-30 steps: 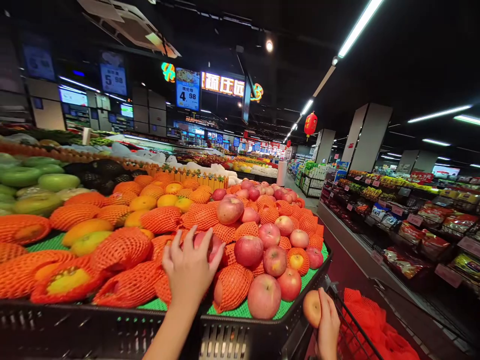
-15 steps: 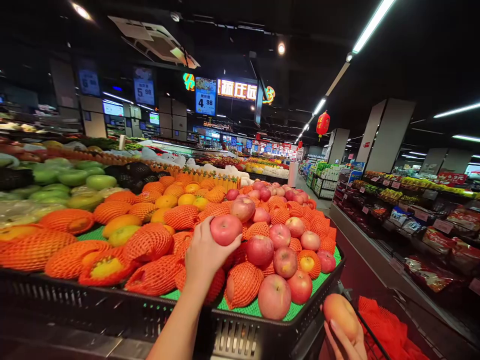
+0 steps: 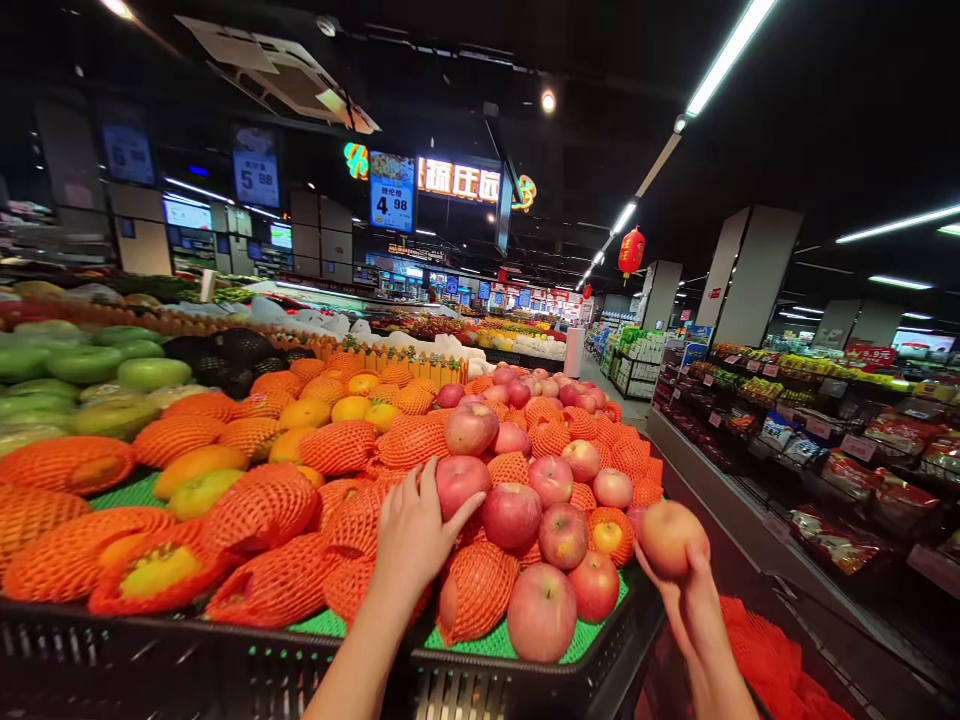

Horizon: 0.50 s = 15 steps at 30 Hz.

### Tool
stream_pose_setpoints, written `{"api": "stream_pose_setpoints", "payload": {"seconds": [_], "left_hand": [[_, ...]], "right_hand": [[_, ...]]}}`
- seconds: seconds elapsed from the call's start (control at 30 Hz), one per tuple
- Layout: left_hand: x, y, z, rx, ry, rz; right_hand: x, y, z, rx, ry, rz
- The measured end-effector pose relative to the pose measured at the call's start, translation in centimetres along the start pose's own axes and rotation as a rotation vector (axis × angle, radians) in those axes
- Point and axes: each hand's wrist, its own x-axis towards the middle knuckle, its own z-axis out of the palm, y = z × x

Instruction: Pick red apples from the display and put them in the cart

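Observation:
My left hand point(image 3: 415, 528) is closed on a red apple point(image 3: 459, 483) in the pile of apples on the black fruit crate point(image 3: 480, 690), among orange foam nets point(image 3: 472, 590). My right hand point(image 3: 686, 585) holds a second, yellowish-red apple point(image 3: 664, 536) up at the crate's right corner, fingers wrapped under it. More loose apples point(image 3: 541, 610) lie near the crate's front edge.
Netted mangoes point(image 3: 154, 570), oranges point(image 3: 352, 408) and green fruit point(image 3: 150, 374) fill the stand to the left. A red mesh bag point(image 3: 772, 660) lies in a cart at lower right. An aisle with stocked shelves point(image 3: 825, 440) runs along the right.
My left hand has brought its apple back down onto the pile. My right hand has lifted its apple from below the crate corner up to the height of the crate's rim.

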Motion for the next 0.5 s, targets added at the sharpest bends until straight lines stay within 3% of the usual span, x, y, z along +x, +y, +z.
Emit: {"api": "stream_pose_setpoints", "payload": {"seconds": [0.03,0.07,0.13,0.2,0.27,0.33,0.4,0.5], "left_hand": [[-1.0,-0.1,0.4,-0.016,0.065,0.020],[-2.1,-0.2,0.7,-0.038,0.124,0.033],[-4.5,-0.2,1.2,-0.061,0.216,0.033],[-6.5,0.0,1.6,-0.040,0.267,0.049],[-7.8,0.3,1.8,-0.009,0.333,0.064],[-8.4,0.4,1.9,0.008,0.395,0.064],[-8.5,0.4,2.1,0.014,0.421,0.061],[-8.4,0.1,2.2,0.019,0.406,0.082]], "right_hand": [[2.2,-2.2,2.7,-0.251,-0.137,-0.177],[4.5,-4.2,5.6,-0.345,-0.244,-0.266],[9.3,-7.2,11.9,-0.472,-0.455,-0.353],[13.4,-8.0,18.2,-0.656,-0.629,-0.385],[16.3,-6.7,23.8,-0.881,-0.655,-0.362],[17.9,-4.1,27.9,-1.085,-0.644,-0.327],[18.6,-1.1,30.1,-1.229,-0.670,-0.335],[19.3,2.2,30.8,-1.370,-0.772,-0.350]]}}
